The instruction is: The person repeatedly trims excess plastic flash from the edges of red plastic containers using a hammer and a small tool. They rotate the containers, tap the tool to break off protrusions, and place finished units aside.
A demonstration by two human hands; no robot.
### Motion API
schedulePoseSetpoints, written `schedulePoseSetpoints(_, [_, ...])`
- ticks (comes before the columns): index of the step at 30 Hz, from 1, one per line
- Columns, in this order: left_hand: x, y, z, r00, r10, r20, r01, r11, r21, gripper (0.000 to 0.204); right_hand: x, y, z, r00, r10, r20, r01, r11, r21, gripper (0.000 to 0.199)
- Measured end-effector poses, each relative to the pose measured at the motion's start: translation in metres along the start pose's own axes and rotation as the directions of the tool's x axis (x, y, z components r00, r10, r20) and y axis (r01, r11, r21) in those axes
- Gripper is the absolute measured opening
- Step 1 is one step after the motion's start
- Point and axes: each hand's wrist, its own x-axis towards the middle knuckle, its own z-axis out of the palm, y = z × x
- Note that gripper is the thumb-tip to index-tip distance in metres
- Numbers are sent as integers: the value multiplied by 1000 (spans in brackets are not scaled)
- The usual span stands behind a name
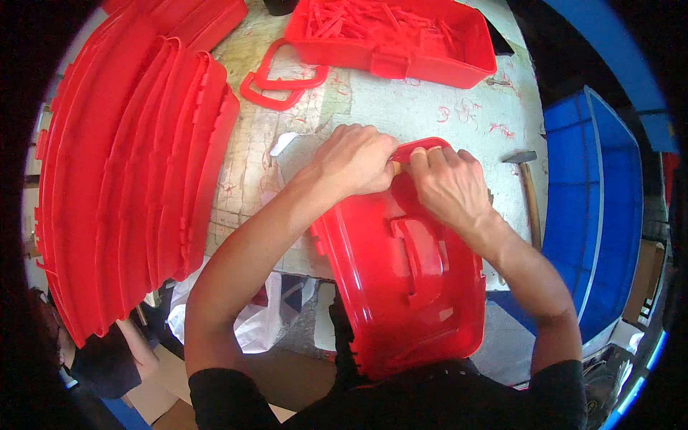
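A glossy red plastic lid (365,287) with a raised, handle-shaped part in its middle slants from the worktable toward my body. Both my hands are at its far end. My left hand (358,159) is closed at the left of that end, its thumb and fingertips pinching the edge. Close beside it, my right hand (453,183) has its fingers curled over the far rim, thumb tucked toward the left hand. Anything small between the fingertips is hidden.
Left stands a tall stack of red plastic lids (136,172). Two loose red handles (276,93) lie at the back, beside a red box (430,68) of thin red pieces. A hammer (529,190) lies right, near a blue crate (573,208). Another person (107,365) is at lower left.
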Motion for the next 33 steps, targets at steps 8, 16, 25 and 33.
schedulePoseSetpoints(8, [3, -3, 8, 994, 59, -90, -61, 998, -17, 23, 27, 9, -17, 939, -209, 275, 245, 964, -106, 7])
schedulePoseSetpoints(16, [11, -4, 8, 994, 97, -41, -96, 995, 14, 22, 8, -4, 1, 961, 156, 226, -166, 986, 27, 7])
schedulePoseSetpoints(25, [16, -2, 6, 988, 143, -60, -144, 990, -13, 19, 25, 10, -15, 906, -334, 262, 410, 847, -339, 16])
schedulePoseSetpoints(33, [22, -7, 9, 990, 132, -57, -135, 990, -47, 23, 25, 13, -8, 967, -155, 200, 201, 950, -238, 9])
